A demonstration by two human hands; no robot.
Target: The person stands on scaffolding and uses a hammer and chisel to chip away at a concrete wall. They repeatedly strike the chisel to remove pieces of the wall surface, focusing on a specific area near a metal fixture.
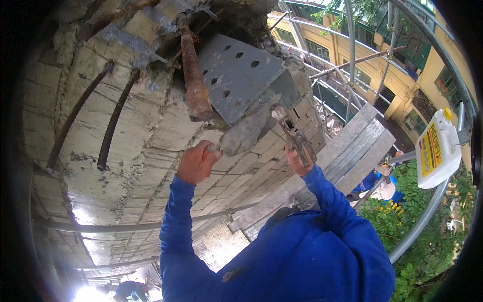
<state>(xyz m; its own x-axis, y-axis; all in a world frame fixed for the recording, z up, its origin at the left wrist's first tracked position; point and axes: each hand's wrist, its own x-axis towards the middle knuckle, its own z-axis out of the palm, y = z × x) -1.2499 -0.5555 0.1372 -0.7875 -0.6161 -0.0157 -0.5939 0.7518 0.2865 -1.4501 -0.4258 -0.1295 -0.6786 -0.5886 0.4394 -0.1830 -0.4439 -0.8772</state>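
My left hand (198, 163) is closed, a little blurred, at the near end of a grey, mortar-smeared trowel (246, 135). The trowel's pointed blade slants up and right, in front of the lower edge of a grey steel plate (241, 75) with several holes. My right hand (298, 160) grips a worn claw hammer (291, 127). Its head faces me, the round striking face up and left, the claw by my fingers; the handle is mostly hidden. Left of the plate a thick rusty bar (194, 75) juts out of the broken concrete.
Two bent rebars (118, 118) (80, 116) stick out of the rough concrete wall (136, 151) on the left. Grey planks (352, 148) and scaffold tubes (350, 55) lie to the right. A white jug (439, 148) with a yellow label hangs by a tube; a co-worker (380, 187) is below.
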